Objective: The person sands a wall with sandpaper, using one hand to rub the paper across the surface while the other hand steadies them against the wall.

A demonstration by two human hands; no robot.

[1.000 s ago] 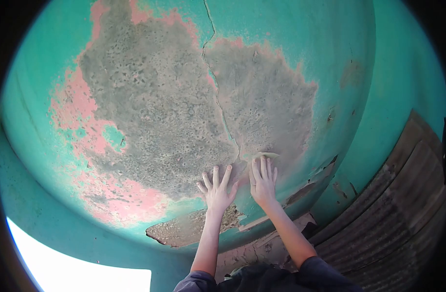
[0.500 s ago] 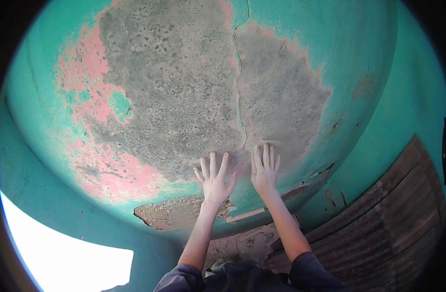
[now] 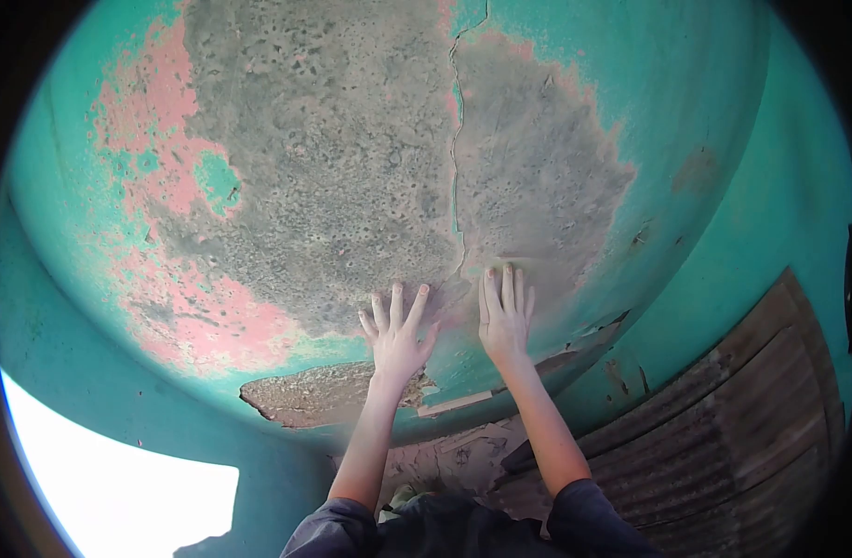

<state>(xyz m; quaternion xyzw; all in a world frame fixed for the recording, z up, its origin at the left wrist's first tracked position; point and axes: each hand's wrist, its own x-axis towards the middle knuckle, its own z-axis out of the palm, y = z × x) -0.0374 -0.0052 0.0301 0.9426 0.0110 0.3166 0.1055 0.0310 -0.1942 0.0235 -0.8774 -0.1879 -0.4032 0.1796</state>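
Observation:
Both hands rest on a curved green wall (image 3: 696,102) with a large bare grey patch (image 3: 324,149). My left hand (image 3: 398,339) lies against the lower edge of that patch, fingers spread, holding nothing visible. To its right, my right hand (image 3: 506,316) is pressed flat with straight fingers close together. A thin pale edge (image 3: 517,258) shows just above its fingertips; what it belongs to, and whether anything lies under the palm, I cannot make out. A crack (image 3: 457,139) runs down the patch and ends between the hands.
Pink undercoat (image 3: 203,316) shows left of the grey patch. Below the hands, broken plaster (image 3: 314,395) exposes a rough surface. Brown corrugated sheeting (image 3: 714,437) stands at lower right, and a bright opening (image 3: 119,493) lies at lower left.
The view has shifted slightly, so the wall appears a little higher and further left. My left hand keeps its place on the wall; my right hand sits slightly further right on it.

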